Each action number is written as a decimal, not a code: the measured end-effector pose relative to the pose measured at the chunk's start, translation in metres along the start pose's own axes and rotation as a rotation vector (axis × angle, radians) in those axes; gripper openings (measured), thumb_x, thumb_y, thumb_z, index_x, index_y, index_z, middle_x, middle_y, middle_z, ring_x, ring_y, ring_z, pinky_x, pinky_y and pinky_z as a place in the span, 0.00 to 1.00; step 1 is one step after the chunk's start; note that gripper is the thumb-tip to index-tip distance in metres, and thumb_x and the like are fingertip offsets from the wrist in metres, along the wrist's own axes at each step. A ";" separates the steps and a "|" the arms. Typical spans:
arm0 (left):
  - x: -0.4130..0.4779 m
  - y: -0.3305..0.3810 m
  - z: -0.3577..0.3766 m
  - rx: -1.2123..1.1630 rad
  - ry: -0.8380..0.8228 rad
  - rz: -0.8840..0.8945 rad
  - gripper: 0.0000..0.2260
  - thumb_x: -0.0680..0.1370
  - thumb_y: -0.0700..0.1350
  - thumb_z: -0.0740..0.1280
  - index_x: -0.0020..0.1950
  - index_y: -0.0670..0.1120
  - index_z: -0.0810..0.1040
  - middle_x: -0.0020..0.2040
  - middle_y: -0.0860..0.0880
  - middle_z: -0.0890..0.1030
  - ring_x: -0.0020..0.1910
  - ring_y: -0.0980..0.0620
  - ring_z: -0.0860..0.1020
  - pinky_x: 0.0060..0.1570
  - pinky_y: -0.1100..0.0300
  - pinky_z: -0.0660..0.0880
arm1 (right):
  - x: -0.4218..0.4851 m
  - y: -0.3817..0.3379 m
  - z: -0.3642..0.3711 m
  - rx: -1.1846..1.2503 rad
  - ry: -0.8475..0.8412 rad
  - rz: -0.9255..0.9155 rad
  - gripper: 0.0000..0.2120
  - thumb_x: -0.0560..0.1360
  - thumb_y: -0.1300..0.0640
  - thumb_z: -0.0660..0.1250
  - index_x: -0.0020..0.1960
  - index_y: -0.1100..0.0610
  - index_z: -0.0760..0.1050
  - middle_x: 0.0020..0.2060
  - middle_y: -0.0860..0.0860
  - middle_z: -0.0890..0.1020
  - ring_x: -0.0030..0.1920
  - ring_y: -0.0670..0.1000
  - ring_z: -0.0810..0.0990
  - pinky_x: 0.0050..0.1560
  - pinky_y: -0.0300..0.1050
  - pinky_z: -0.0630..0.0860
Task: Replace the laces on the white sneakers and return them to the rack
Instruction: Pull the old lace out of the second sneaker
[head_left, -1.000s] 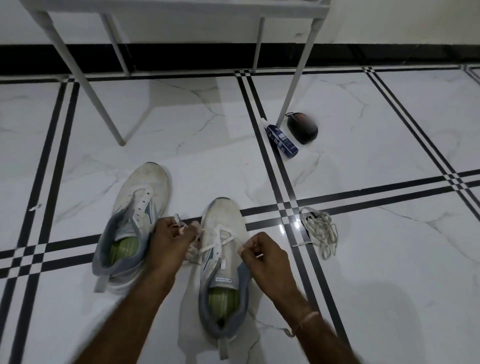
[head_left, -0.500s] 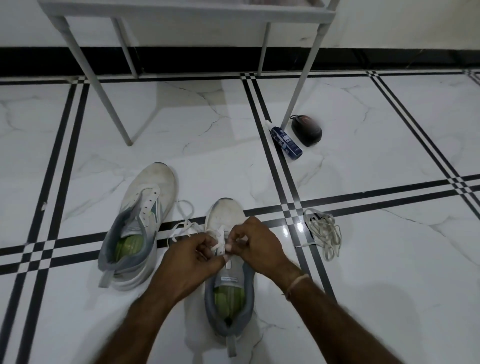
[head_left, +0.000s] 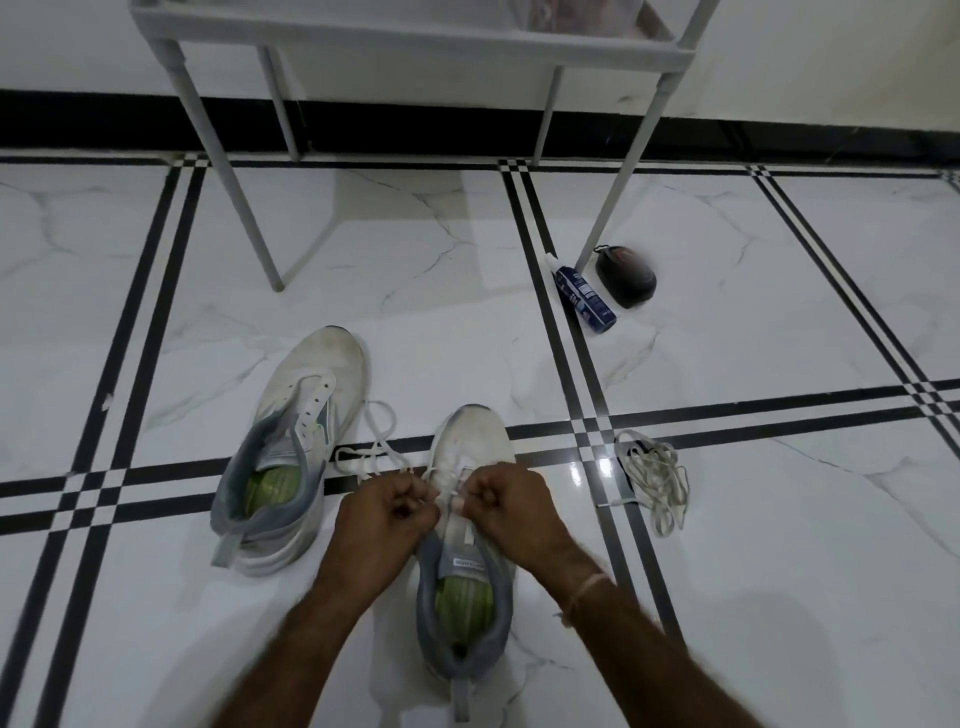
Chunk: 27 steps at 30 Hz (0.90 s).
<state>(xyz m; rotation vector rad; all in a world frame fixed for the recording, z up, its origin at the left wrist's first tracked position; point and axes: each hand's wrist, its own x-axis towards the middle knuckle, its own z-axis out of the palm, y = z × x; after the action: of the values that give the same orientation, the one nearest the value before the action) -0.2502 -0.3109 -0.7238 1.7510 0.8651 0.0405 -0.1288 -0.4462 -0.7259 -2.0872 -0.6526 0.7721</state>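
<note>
On the black-lined marble floor (head_left: 415, 260), left hand (head_left: 387, 512) and right hand (head_left: 501, 501) pinch the lace (head_left: 363, 457) of one sneaker (head_left: 470, 436).

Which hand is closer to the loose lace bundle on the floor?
Right. The right hand pinches the lace over the sneaker, beside the loose lace bundle. The left hand pinches it too, on the right hand's far side.

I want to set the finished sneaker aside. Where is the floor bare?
Bare floor lies right of the lace pile, left of the unlaced sneaker, and between the rack legs and the sneaker toes. Crowded: loose lace between the sneakers, and the bottle and black case by the rack's right leg.
</note>
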 end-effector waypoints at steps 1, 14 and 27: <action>0.000 0.000 0.000 -0.001 -0.001 -0.004 0.06 0.74 0.38 0.74 0.41 0.49 0.84 0.32 0.49 0.84 0.31 0.57 0.80 0.36 0.57 0.77 | 0.000 -0.003 -0.005 0.248 0.010 0.060 0.09 0.78 0.61 0.71 0.39 0.55 0.78 0.36 0.48 0.82 0.35 0.39 0.76 0.42 0.34 0.72; -0.002 0.000 0.003 -0.069 -0.008 -0.036 0.04 0.75 0.36 0.73 0.43 0.44 0.84 0.34 0.45 0.84 0.31 0.56 0.80 0.29 0.64 0.76 | 0.004 0.003 0.001 0.271 0.131 0.083 0.09 0.81 0.55 0.67 0.43 0.55 0.77 0.39 0.51 0.82 0.39 0.46 0.78 0.41 0.39 0.74; 0.000 0.001 0.002 -0.035 -0.014 -0.030 0.05 0.74 0.36 0.72 0.41 0.45 0.83 0.34 0.45 0.83 0.30 0.56 0.79 0.31 0.62 0.76 | 0.001 -0.001 0.004 0.242 0.134 0.077 0.12 0.81 0.50 0.65 0.43 0.55 0.79 0.39 0.50 0.82 0.41 0.48 0.79 0.45 0.46 0.74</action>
<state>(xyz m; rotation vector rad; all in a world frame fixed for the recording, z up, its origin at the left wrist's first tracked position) -0.2487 -0.3124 -0.7233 1.7032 0.8758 0.0235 -0.1312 -0.4429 -0.7271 -1.9310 -0.3874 0.7094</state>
